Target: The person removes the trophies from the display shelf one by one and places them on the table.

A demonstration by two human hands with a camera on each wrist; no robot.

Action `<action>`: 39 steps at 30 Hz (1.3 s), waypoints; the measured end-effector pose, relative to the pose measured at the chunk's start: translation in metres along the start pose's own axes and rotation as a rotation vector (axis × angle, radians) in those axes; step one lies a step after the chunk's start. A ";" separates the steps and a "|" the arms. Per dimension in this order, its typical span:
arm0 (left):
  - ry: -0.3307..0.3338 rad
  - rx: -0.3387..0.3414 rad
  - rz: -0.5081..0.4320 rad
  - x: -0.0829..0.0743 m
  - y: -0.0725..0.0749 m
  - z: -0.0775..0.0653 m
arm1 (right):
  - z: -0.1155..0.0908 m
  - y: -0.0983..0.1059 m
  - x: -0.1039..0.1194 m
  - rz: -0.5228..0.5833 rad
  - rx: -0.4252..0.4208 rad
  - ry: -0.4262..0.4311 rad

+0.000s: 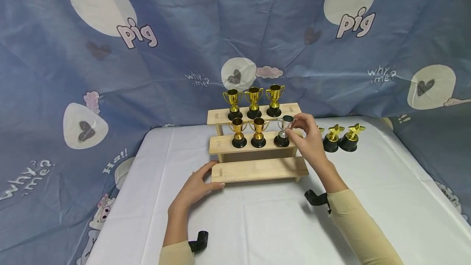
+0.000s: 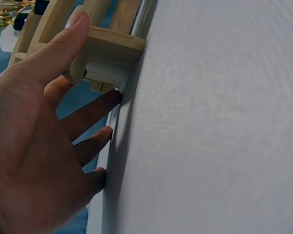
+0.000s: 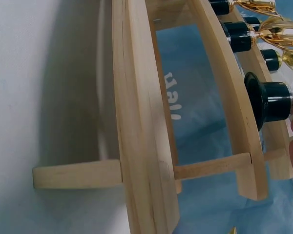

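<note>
Head view, right of centre: the right hand (image 1: 308, 140) pinches a silver cup (image 1: 283, 133) between thumb and fingers, the cup upright with its black base at the right end of the middle step (image 1: 220, 145) of a wooden stand (image 1: 290, 167). Whether the base bears its full weight there, I cannot tell. Left of centre, the left hand (image 1: 194, 188) holds the left end of the bottom step (image 1: 250, 171) between thumb and forefinger; in the left wrist view its other fingers spread loosely apart.

Beside the silver cup, with a gap, two gold cups (image 1: 259, 133) stand on the same step; three more (image 1: 254, 102) stand on the top step (image 1: 217, 117). Further right, star trophies (image 1: 352, 138) stand on the white-covered bench (image 1: 257, 224), one partly hidden by the right hand. A printed blue curtain (image 1: 206, 23) fills the upper frame.

The step looks narrow, so a base set down partly over its front edge could tip. Fingers catching a handle on release might drag the silver cup over, and a tug from the left hand could jolt the stand and rock every cup.
</note>
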State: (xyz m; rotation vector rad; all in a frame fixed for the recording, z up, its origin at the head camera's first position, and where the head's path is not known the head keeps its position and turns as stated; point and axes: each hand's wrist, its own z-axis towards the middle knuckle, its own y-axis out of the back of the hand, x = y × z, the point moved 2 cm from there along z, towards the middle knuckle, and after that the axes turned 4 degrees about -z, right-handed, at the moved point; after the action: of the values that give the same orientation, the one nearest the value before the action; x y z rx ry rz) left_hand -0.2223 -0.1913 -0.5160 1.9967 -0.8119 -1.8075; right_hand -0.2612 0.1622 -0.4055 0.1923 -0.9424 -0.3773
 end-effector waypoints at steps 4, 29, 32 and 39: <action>0.003 0.000 0.003 -0.001 0.000 0.000 | -0.001 0.005 -0.001 -0.002 -0.016 0.035; 0.009 0.009 0.006 0.002 -0.002 0.002 | -0.007 0.042 -0.013 -0.035 -0.136 0.026; 0.008 0.012 0.009 0.002 -0.002 0.002 | -0.008 0.046 -0.014 -0.027 -0.157 0.021; 0.009 0.011 0.013 0.002 -0.002 0.002 | -0.011 0.052 -0.017 -0.027 -0.183 -0.001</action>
State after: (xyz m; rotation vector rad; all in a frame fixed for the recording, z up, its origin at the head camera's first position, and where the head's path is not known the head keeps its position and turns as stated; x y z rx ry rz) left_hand -0.2241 -0.1910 -0.5188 1.9999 -0.8319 -1.7895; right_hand -0.2492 0.2168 -0.4072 0.0378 -0.9019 -0.4860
